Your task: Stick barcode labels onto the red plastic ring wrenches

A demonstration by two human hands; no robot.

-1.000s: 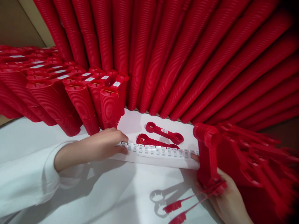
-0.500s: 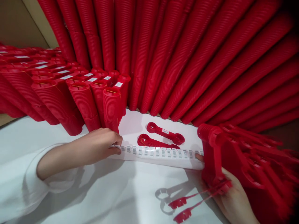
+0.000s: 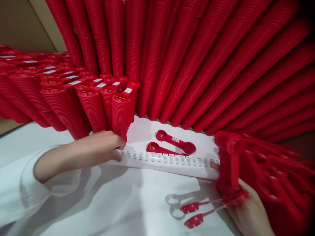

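A long strip of barcode labels [image 3: 169,162] stretches between my two hands above the white table. Its left end is pinched between the thumb and fingers of my left hand [image 3: 105,149]. My right hand [image 3: 248,209] has a fingertip at the strip's right end; the rest of it is largely behind a stack of red plastic pieces [image 3: 232,157] that it grips. Two red pieces [image 3: 193,214] dangle from that hand over the table. Beyond the strip lie a red piece with a label [image 3: 176,140] and another red piece [image 3: 154,147], partly covered by the strip.
Tall stacks of red pieces [image 3: 182,65] form a wall at the back and right. Bundled stacks with labels on top [image 3: 94,105] stand at the left. A white surface [image 3: 118,203] lies below my hands. Brown cardboard [image 3: 31,26] shows at the upper left.
My left hand has moved slightly left with the strip's end, and more of the strip shows. My right hand and its stack sit slightly further right. The view has shifted a little.
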